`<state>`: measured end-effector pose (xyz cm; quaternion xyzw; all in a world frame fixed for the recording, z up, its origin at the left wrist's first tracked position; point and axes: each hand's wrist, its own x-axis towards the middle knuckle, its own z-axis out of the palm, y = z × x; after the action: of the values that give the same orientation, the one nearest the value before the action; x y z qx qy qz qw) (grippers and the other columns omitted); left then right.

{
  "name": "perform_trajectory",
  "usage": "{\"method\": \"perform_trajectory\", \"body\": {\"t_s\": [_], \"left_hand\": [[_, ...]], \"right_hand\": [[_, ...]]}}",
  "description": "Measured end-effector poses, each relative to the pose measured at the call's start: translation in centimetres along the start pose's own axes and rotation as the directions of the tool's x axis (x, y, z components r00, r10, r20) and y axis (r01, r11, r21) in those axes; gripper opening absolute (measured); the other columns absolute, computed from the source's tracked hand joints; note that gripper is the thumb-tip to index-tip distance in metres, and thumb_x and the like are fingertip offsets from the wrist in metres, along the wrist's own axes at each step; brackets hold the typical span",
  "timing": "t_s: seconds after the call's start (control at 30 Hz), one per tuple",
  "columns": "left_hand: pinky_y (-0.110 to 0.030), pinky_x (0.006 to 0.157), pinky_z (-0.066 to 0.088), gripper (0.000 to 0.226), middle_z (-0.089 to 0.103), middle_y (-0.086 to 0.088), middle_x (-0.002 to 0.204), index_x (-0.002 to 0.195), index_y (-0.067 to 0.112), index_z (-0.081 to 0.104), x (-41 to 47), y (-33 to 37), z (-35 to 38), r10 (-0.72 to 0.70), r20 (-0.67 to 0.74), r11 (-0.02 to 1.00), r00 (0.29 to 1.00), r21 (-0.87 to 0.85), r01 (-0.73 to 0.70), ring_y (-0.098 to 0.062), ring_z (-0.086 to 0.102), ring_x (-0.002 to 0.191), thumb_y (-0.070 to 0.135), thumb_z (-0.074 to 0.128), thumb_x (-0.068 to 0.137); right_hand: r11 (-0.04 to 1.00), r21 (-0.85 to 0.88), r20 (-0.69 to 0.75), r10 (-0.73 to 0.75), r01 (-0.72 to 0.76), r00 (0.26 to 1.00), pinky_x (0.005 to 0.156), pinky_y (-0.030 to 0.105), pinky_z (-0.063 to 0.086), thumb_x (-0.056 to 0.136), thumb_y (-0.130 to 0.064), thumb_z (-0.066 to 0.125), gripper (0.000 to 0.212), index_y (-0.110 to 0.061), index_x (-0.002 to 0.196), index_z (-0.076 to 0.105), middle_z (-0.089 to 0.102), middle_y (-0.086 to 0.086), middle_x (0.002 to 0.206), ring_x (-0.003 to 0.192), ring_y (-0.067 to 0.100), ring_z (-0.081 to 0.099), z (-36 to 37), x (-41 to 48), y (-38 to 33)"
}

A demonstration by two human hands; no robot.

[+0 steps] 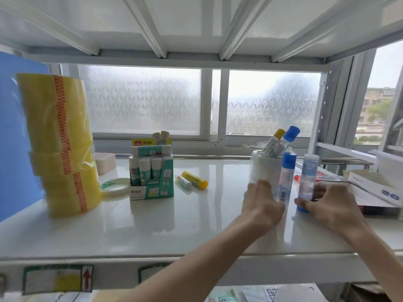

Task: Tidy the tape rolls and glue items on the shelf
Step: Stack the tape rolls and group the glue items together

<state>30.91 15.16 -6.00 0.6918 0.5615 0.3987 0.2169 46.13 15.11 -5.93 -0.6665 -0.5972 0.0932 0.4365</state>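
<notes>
On the white shelf [152, 225], my left hand [261, 205] grips the base of an upright glue bottle with a blue cap on top [286, 177]. My right hand [327, 203] holds a second clear glue bottle [307, 177] standing cap down. Just behind them a white cup [265, 168] holds several glue sticks. A tall stack of yellow tape rolls [63, 144] stands at the left, with a thin tape roll [115, 186] lying flat beside it. A teal box of glue sticks [151, 171] sits mid-shelf, with a yellow glue stick [195, 180] and a small white tube [183, 181] lying next to it.
A blue panel [17, 136] borders the left side. A pale box [105, 163] sits behind the tape stack. White boxes and papers [370, 186] crowd the right end. The upper shelf's underside [196, 25] hangs close overhead. A frosted window [141, 99] is behind.
</notes>
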Motion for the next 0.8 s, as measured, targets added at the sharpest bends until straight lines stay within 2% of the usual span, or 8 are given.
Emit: {"method": "perform_trajectory", "body": {"t_s": [0.13,0.2,0.27,0.37,0.47,0.53,0.63,0.8], "left_hand": [[-0.037,0.092,0.046,0.049,0.055,-0.015,0.123,0.129,0.007,0.049,-0.9,-2.4,-4.8,-0.003,-0.130,0.992,0.991,0.121,0.019,-0.032,0.052,0.113,0.004,0.054,0.080],[-0.035,0.092,0.040,0.052,0.048,-0.016,0.126,0.134,0.003,0.041,-0.6,-4.1,-7.4,-0.029,-0.201,0.973,0.979,0.218,0.073,-0.032,0.046,0.116,0.004,0.051,0.083],[-0.034,0.087,0.040,0.046,0.048,-0.018,0.123,0.129,0.001,0.042,-0.1,-5.2,-9.2,-0.062,-0.259,0.930,0.964,0.336,0.150,-0.032,0.046,0.114,0.006,0.054,0.085],[-0.034,0.093,0.044,0.053,0.047,-0.019,0.129,0.134,0.001,0.038,0.9,-6.1,-9.8,-0.159,-0.252,0.789,0.955,0.549,0.276,-0.031,0.048,0.119,0.016,0.062,0.089],[-0.034,0.096,0.046,0.056,0.048,-0.020,0.132,0.136,0.000,0.040,2.0,-6.9,-9.4,-0.258,-0.224,0.702,0.940,0.625,0.341,-0.031,0.047,0.122,0.013,0.062,0.087],[-0.034,0.096,0.047,0.046,0.052,-0.015,0.128,0.129,0.006,0.053,2.8,-7.6,-9.3,-0.272,-0.172,0.699,0.947,0.641,0.318,-0.030,0.048,0.122,0.017,0.062,0.085],[-0.037,0.094,0.048,0.030,0.056,-0.011,0.121,0.115,0.012,0.062,3.4,-8.4,-9.4,-0.249,-0.148,0.742,0.957,0.606,0.287,-0.031,0.046,0.119,0.018,0.061,0.086],[-0.035,0.081,0.048,0.023,0.062,-0.013,0.115,0.111,0.009,0.064,4.0,-8.3,-9.5,-0.160,-0.194,0.718,0.968,0.650,0.249,-0.032,0.058,0.111,0.008,0.056,0.089]], "right_hand": [[0.991,-0.093,0.005,0.099,-0.098,0.995,0.078,0.035,0.047,0.062,-0.024,0.090,0.070,-0.004,0.119,0.055,0.068,0.016,0.110,0.095,0.031,0.064,-1.3,-2.1,-0.7],[0.998,-0.068,-0.219,0.003,-0.018,0.976,0.069,0.032,0.049,0.065,-0.023,0.088,0.058,-0.024,0.108,0.050,0.068,0.005,0.096,0.082,0.021,0.064,-2.2,-4.6,-1.9],[0.970,-0.056,-0.345,-0.242,0.237,0.907,0.052,0.017,0.044,0.074,-0.021,0.078,0.030,-0.032,0.084,0.052,0.061,-0.015,0.072,0.064,0.001,0.061,-1.7,-6.6,-4.6],[0.916,0.047,0.010,-0.400,0.399,0.916,0.052,0.007,0.044,0.077,-0.017,0.070,0.011,-0.023,0.085,0.067,0.066,-0.013,0.068,0.071,-0.004,0.064,2.8,-6.3,-9.9],[0.942,0.004,0.316,-0.319,0.335,0.894,0.084,0.035,0.053,0.081,-0.010,0.053,0.032,0.002,0.107,0.065,0.070,0.017,0.103,0.103,0.031,0.062,8.7,-3.3,-14.0],[0.961,-0.013,0.404,-0.247,0.276,0.881,0.085,0.041,0.051,0.082,-0.010,0.047,0.030,0.006,0.103,0.062,0.064,0.020,0.108,0.106,0.040,0.057,11.5,-1.4,-15.2],[0.969,-0.038,0.413,-0.208,0.245,0.887,0.051,0.034,0.035,0.089,-0.012,0.043,0.027,-0.010,0.062,0.039,0.045,0.007,0.072,0.073,0.034,0.042,14.2,0.8,-15.3],[0.966,-0.049,0.399,-0.214,0.254,0.892,0.043,0.031,0.022,0.081,-0.010,0.047,0.034,-0.014,0.055,0.025,0.028,0.004,0.061,0.062,0.024,0.029,15.2,1.6,-15.1]]}}
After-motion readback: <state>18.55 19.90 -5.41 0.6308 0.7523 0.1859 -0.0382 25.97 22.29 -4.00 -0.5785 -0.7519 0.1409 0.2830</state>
